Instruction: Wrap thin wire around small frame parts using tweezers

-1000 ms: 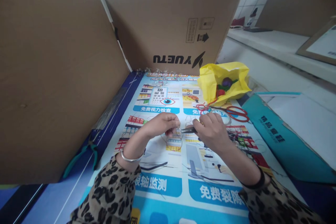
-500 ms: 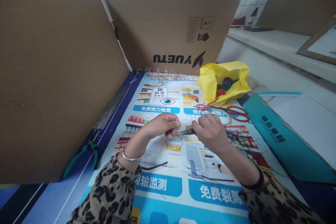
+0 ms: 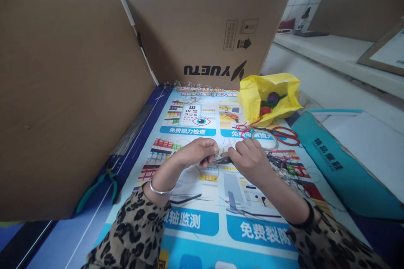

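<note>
The left hand (image 3: 204,152) is pinching a thin wire (image 3: 218,173), its loop showing just below. The right hand (image 3: 251,162) is clasping pliers (image 3: 223,160), their long axis pointing leftward, tips reaching the left hand; whether they are gripping wire is unclear.

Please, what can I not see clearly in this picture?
Head view: dark tool, handle hidden in right hand.
Head view: thin wire, too fine to trace near left hand.
Head view: yellow bag, inside bottom hidden by its side.
Head view: right sleeve, cut by bottom edge.
</note>
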### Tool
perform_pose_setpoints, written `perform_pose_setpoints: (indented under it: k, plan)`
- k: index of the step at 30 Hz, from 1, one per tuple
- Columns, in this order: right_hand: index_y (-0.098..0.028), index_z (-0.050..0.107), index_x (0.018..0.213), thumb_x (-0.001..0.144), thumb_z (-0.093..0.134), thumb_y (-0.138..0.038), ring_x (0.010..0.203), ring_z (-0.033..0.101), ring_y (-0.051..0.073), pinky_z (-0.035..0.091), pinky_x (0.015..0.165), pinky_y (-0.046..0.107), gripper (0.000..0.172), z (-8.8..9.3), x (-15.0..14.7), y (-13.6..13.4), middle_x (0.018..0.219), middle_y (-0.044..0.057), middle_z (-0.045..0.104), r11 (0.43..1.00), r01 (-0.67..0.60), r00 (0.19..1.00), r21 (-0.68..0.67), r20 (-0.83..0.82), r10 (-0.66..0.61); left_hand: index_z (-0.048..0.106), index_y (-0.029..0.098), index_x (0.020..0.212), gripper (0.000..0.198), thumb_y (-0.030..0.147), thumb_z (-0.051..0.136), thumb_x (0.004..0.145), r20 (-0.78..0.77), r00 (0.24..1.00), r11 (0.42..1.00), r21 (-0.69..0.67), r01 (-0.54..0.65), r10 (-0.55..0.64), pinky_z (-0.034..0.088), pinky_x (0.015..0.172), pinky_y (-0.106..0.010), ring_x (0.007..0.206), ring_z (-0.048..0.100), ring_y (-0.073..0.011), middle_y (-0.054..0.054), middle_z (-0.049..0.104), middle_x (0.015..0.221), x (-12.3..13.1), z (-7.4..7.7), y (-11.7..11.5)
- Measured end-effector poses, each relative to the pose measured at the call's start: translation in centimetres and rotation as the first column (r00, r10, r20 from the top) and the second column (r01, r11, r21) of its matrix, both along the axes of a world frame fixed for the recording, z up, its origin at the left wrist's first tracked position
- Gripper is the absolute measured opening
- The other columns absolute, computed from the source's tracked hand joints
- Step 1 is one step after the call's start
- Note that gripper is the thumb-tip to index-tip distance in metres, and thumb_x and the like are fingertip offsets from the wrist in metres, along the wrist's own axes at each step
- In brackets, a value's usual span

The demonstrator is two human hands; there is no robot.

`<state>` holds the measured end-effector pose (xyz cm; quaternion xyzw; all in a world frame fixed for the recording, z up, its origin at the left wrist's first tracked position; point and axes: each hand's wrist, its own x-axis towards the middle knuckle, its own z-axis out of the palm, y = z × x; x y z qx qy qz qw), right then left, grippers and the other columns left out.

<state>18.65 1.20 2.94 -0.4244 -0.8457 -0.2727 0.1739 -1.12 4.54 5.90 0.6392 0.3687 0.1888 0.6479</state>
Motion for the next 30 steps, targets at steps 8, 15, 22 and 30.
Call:
perform_pose_setpoints:
  k: [8,15,22,30]
  plan:
    - [-0.021,0.057,0.076,0.084,0.045,-0.026,0.071,0.036,0.018,0.022,0.068,0.035,0.015,-0.1,0.1,-0.1,0.066,0.004,0.047,0.997,0.039,0.999,0.062,0.009,-0.040,0.047,0.015,0.067,0.023,0.035,0.049,0.077,-0.013,0.999,0.999,-0.018,-0.034,0.033,0.035,0.037,-0.017,0.036,0.046,-0.0054,0.004,0.050,0.049,-0.1,-0.1,0.1]
    - [-0.019,0.054,0.069,0.084,0.046,-0.026,0.069,0.034,0.017,0.021,0.067,0.034,0.018,-0.2,0.1,0.1,0.063,0.003,0.045,0.997,0.008,1.000,0.081,-0.019,-0.007,0.048,0.014,0.067,0.024,0.036,0.050,0.077,-0.012,0.999,0.999,-0.019,-0.036,0.036,0.035,0.037,-0.017,0.036,0.045,-0.0054,0.004,0.049,0.049,-0.1,-0.2,0.2]
    - [-0.020,0.050,0.064,0.082,0.050,-0.025,0.068,0.034,0.017,0.021,0.065,0.034,0.018,-0.2,0.0,0.3,0.061,0.003,0.045,0.997,0.006,1.000,0.071,-0.030,-0.004,0.047,0.015,0.066,0.022,0.034,0.047,0.077,-0.056,0.997,0.997,0.045,-0.058,0.061,0.035,0.037,-0.017,0.036,0.046,-0.0059,0.005,0.049,0.049,0.1,0.1,0.0]
    - [-0.018,0.053,0.063,0.081,0.050,-0.023,0.068,0.039,0.017,0.023,0.066,0.032,0.018,-0.3,-0.5,0.2,0.062,0.004,0.051,0.999,0.006,0.999,-0.035,-0.034,-0.008,0.051,0.016,0.069,0.022,0.031,0.040,0.082,-0.250,0.963,0.928,0.374,-0.002,0.103,0.040,0.045,-0.019,0.045,0.055,-0.0084,0.002,0.058,0.059,-0.1,1.0,-0.4]
